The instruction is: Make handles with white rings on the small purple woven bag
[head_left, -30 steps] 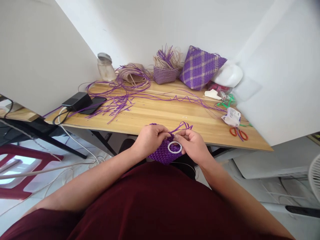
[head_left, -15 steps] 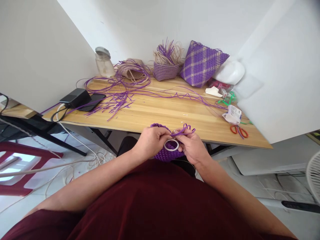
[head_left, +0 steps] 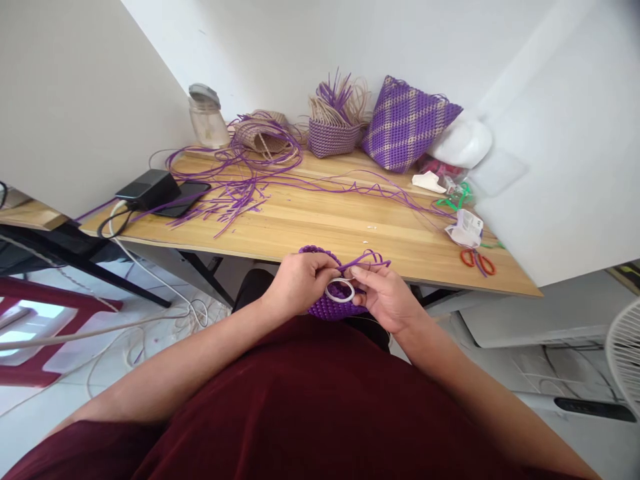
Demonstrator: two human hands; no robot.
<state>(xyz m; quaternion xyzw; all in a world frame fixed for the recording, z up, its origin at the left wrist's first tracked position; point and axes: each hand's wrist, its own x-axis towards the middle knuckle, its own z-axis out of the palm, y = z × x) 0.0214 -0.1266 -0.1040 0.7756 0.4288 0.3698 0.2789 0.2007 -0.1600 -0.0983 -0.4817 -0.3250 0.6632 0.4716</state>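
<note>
A purple woven basket rests in my lap at the table's front edge, partly hidden by both hands. My left hand is closed, thumb and forefinger pinching a purple plastic strip at the basket's rim. The strip's loose, curled end sticks out to the right. Just below the pinch is a white ring, between the two hands. My right hand is closed too, its thumb and fingertips pressed together beside the ring and strip. What exactly those fingertips grip is too small to make out.
On the wooden table lie cut purple strips, a black adapter and orange-handled scissors. Behind them stand a jar, a half-woven basket and a purple-and-beige woven bag. A fan is at right.
My right hand's fingers have shifted off the curled strip, which now shows more fully above them. The ring has moved slightly left. My left hand keeps its pinch.
</note>
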